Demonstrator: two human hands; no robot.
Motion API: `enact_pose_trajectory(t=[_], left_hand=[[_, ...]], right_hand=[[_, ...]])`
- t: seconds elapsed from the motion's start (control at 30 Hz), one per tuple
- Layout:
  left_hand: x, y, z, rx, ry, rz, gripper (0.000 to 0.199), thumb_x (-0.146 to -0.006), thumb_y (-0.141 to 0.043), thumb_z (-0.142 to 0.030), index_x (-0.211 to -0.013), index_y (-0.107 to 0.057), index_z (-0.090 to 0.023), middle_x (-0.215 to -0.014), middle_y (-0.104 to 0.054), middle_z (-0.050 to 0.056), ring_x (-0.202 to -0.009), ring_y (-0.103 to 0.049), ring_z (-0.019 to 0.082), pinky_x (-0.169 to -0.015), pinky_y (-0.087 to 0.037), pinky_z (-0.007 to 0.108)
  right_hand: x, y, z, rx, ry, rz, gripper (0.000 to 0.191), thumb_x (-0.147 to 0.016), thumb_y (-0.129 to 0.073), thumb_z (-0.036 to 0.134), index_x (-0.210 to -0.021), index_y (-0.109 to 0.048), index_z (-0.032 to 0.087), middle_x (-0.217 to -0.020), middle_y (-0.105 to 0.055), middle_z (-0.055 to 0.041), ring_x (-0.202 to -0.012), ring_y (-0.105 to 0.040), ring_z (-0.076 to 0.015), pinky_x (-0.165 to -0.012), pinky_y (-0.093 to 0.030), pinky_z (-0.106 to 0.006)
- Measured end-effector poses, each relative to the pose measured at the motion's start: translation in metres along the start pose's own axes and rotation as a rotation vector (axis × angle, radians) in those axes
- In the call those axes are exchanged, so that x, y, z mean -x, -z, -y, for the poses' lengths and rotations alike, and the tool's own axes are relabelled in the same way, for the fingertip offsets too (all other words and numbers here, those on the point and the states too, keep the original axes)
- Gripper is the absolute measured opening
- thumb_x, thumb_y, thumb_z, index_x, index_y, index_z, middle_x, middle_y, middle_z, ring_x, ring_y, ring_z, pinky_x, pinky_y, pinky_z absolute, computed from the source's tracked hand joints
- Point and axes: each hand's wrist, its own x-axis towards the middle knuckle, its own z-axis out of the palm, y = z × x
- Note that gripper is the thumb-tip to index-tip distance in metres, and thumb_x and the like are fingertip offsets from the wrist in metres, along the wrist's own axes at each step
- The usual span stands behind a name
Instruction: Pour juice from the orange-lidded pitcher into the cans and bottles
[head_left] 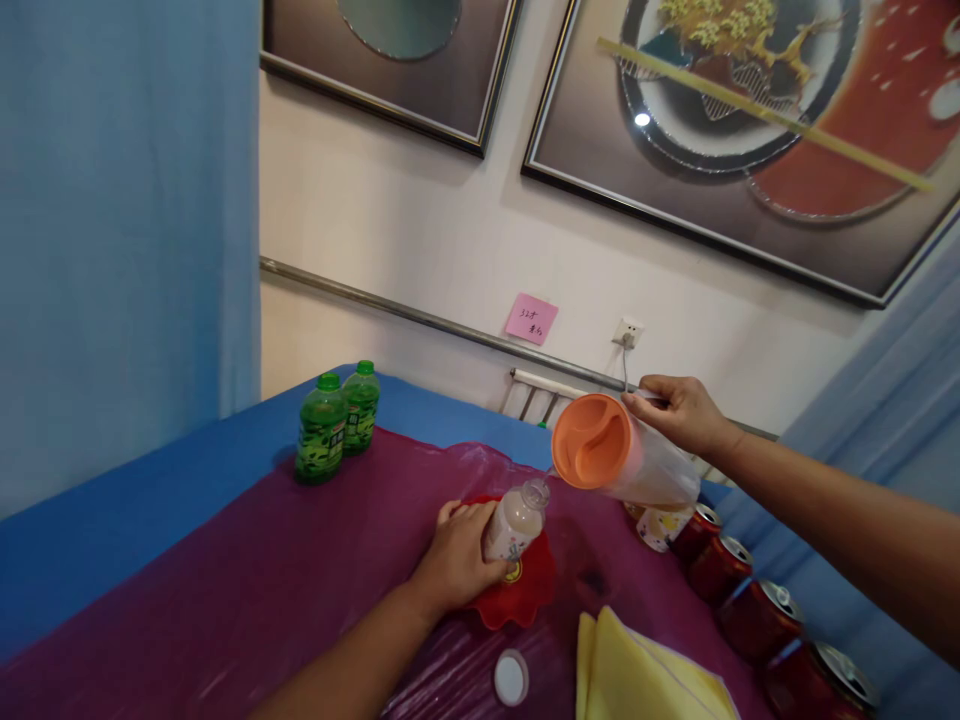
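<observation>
1. Gripping the handle of a clear pitcher [664, 472], the right hand [679, 412] holds it tipped nearly on its side; the fingers cover most of the handle, and the forearm runs off the right edge.
2. The pitcher's orange lid [591, 441] faces left, its rim just beside the mouth of a small bottle [517, 522]; a faint streak between them is too blurred to identify.
3. The left hand [461, 560] has its grip clamped around that bottle, which leans slightly right and has its label partly covered.
4. Bottle and hand are above a red scalloped dish [529, 590], masking part of it; whether the bottle's base touches it cannot be told.
5. A white cap [511, 678] lies on the purple sheet [300, 575] over the blue-covered table [187, 475].
6. The yellow cloth [645, 675] and the nearest red can [817, 682] are cut off below.
7. Behind the pitcher, a patterned container [660, 528] is partly hidden.
8. One green bottle [321, 432] overlaps another green bottle [364, 405].
9. Writing on the pink note [532, 319] is hard to read.
</observation>
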Motion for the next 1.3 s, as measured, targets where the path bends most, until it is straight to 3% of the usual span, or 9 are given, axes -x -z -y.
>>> enact_pose_trajectory(t=[1.3], left_hand=[[0.0012,0.0023,-0.0017,0.002,-0.013,0.011,0.064,-0.065,-0.083,-0.034,-0.124,-0.059,-0.026,-0.121,-0.072,0.007,-0.116,-0.062,0.032,-0.113,-0.024,0.051]], right_hand=[[0.0019,0.0033,-0.002,-0.025,-0.006,0.015,0.048,-0.083,-0.057,0.055,-0.056,-0.032,0.024,-0.052,-0.028,0.0052,-0.051,-0.029,-0.0101,-0.047,-0.023,-0.026]])
